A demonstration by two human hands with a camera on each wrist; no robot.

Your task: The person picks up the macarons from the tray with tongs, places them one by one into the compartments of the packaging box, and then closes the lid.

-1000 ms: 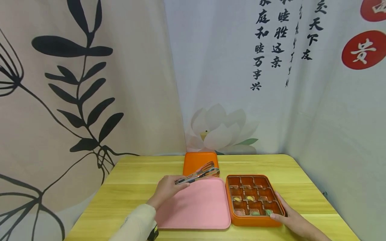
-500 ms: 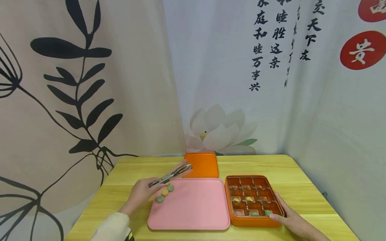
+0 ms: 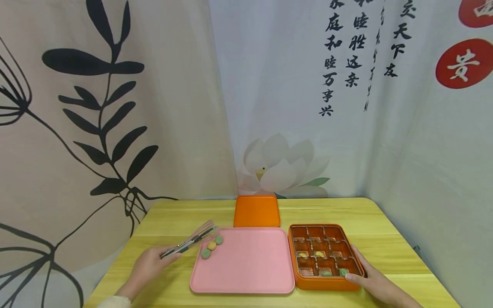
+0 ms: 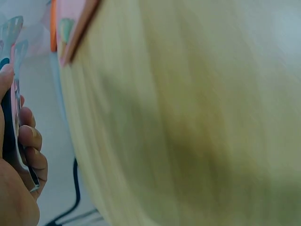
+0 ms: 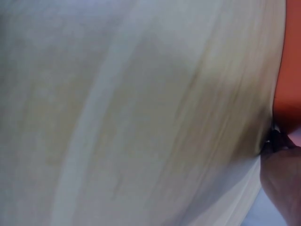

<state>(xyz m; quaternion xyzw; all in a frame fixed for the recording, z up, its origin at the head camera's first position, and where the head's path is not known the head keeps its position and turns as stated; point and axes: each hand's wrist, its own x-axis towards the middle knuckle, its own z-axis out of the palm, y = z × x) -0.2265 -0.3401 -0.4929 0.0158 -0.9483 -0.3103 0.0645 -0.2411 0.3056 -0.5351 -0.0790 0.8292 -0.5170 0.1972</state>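
My left hand [image 3: 148, 267] grips a pair of tongs [image 3: 190, 240], their clear ends pointing toward the far-left corner of the pink tray [image 3: 254, 267]. Nothing shows between the tong ends. In that corner lie two green round sweets [image 3: 206, 254] with a yellow one [image 3: 212, 245] between them. My right hand [image 3: 373, 280] holds the near right corner of an orange box [image 3: 327, 283], thumb on the rim and fingers along the side. Its brown divided insert holds yellow pieces [image 3: 319, 254] in the middle row, pink and green pieces [image 3: 326, 273] in the front row.
An orange lid or flat tray [image 3: 257, 211] lies behind the pink tray. The box stands close against the tray's right side. Wooden tabletop [image 3: 393, 239] extends around them, with a printed curtain [image 3: 300, 107] behind. A black cable [image 4: 76, 188] hangs beyond the table edge in the left wrist view.
My left hand has drawn back left and toward me with the tongs, uncovering the sweets in the tray's far-left corner. The right hand and the box stay in place.
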